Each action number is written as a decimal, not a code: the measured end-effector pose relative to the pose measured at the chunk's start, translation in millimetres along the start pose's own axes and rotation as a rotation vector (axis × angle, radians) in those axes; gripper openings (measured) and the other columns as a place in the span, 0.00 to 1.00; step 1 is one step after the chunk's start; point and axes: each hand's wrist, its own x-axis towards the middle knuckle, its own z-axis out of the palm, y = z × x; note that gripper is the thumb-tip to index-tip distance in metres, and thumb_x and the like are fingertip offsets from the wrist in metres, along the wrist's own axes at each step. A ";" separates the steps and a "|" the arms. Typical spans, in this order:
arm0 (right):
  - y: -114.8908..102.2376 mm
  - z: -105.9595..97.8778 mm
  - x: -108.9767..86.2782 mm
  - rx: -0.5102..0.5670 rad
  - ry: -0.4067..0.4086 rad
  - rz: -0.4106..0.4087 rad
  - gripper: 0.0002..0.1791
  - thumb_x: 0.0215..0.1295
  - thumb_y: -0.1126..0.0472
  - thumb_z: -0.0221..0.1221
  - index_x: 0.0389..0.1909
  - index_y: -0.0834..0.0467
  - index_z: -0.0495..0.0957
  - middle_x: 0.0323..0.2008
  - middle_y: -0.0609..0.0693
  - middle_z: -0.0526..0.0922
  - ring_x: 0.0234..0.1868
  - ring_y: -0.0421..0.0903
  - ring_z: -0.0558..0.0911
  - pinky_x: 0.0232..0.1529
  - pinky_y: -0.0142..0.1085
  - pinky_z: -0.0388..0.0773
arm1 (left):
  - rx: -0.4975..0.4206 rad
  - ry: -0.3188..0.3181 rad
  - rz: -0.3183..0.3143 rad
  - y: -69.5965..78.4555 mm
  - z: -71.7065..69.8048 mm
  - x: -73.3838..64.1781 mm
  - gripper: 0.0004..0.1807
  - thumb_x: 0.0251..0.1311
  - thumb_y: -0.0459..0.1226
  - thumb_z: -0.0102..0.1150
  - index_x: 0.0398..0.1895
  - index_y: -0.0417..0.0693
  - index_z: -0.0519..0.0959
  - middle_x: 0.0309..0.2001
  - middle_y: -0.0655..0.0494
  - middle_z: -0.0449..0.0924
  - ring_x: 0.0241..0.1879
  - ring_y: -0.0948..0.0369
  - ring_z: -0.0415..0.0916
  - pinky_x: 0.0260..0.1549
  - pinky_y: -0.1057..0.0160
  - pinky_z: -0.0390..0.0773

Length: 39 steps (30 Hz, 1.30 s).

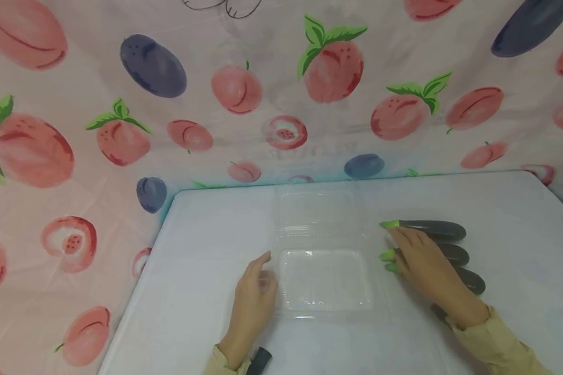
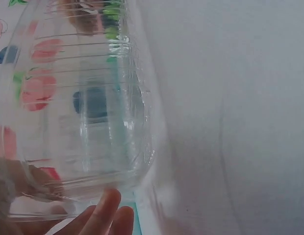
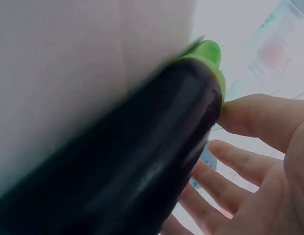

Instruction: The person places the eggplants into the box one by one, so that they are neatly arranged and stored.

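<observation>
A clear plastic clamshell container (image 1: pixel 326 312) lies opened flat on the white table, its lid half (image 1: pixel 319 205) farther back. At its left edge is my left hand (image 1: pixel 253 297), fingers loosely extended; in the left wrist view the fingertips (image 2: pixel 110 198) are right at the rim. My right hand (image 1: pixel 427 263) reaches over several dark eggplants with green caps. The back eggplant (image 1: pixel 443 229) lies just beyond its fingertips. In the right wrist view, the thumb (image 3: pixel 255 115) is at the green cap of an eggplant (image 3: pixel 142 137), with the other fingers spread along its side, tips partly hidden.
Behind and left of the white table (image 1: pixel 197 234) hangs a fruit-printed cloth (image 1: pixel 258 47). A dark strap (image 1: pixel 259 361) is at the left wrist. The eggplants lie to the right of the container, side by side.
</observation>
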 end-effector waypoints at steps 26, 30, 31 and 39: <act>1.7 -5.3 5.9 -0.014 -0.152 0.050 0.13 0.64 0.69 0.59 0.48 0.68 0.79 0.47 0.63 0.81 0.52 0.61 0.78 0.56 0.56 0.77 | -0.213 0.038 -0.058 -1.5 10.7 -3.6 0.30 0.60 0.25 0.53 0.68 0.45 0.70 0.59 0.48 0.79 0.54 0.52 0.79 0.52 0.54 0.82; 2.1 -5.5 7.9 -0.020 -0.167 0.046 0.12 0.63 0.69 0.61 0.47 0.68 0.80 0.44 0.61 0.81 0.49 0.60 0.79 0.53 0.55 0.78 | -0.241 0.028 -0.073 -2.1 11.6 -3.7 0.31 0.60 0.25 0.52 0.69 0.47 0.69 0.62 0.50 0.77 0.61 0.53 0.75 0.59 0.53 0.79; 2.6 -5.8 8.2 -0.016 -0.176 0.045 0.12 0.63 0.70 0.61 0.47 0.68 0.80 0.44 0.61 0.82 0.50 0.60 0.79 0.54 0.55 0.78 | -0.244 0.024 -0.078 -2.6 11.9 -3.7 0.31 0.61 0.25 0.52 0.69 0.48 0.68 0.62 0.50 0.77 0.62 0.54 0.75 0.60 0.53 0.78; 7.1 -8.2 12.4 0.033 -0.261 0.089 0.12 0.65 0.70 0.60 0.49 0.65 0.81 0.46 0.60 0.82 0.51 0.59 0.80 0.52 0.54 0.80 | -0.293 -0.009 -0.114 -5.7 14.2 -3.7 0.32 0.62 0.26 0.48 0.71 0.50 0.67 0.62 0.49 0.77 0.63 0.53 0.74 0.61 0.51 0.77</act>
